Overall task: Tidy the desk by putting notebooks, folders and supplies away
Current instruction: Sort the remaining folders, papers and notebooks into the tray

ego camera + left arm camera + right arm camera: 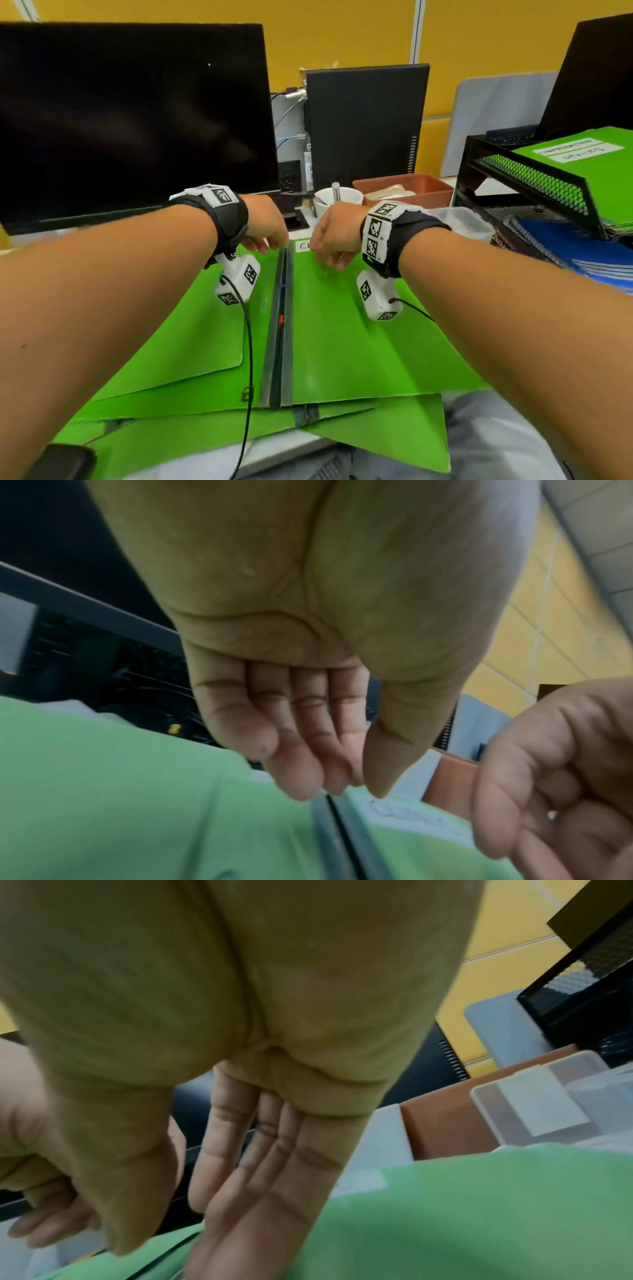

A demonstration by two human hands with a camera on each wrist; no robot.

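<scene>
A green folder [342,335] lies opened flat on top of other green folders [376,435] in front of me, its grey spine [281,325] running away from me. My left hand [270,236] hangs over the spine's far end. Its fingers are nearly straight, and the fingertips [301,791] and thumb reach the folder's [103,791] far edge. My right hand [329,246] is just right of the spine, beside a white label [303,245]. Its fingers [240,1218] reach down onto the right cover [479,1218] and hold nothing.
A black mesh rack [534,178] at the right holds a labelled green folder [582,161] above blue notebooks [582,253]. Behind the hands stand a white mug [337,200], a brown tray [404,188], a clear plastic box [459,219], a monitor [130,120] and a PC tower [366,120].
</scene>
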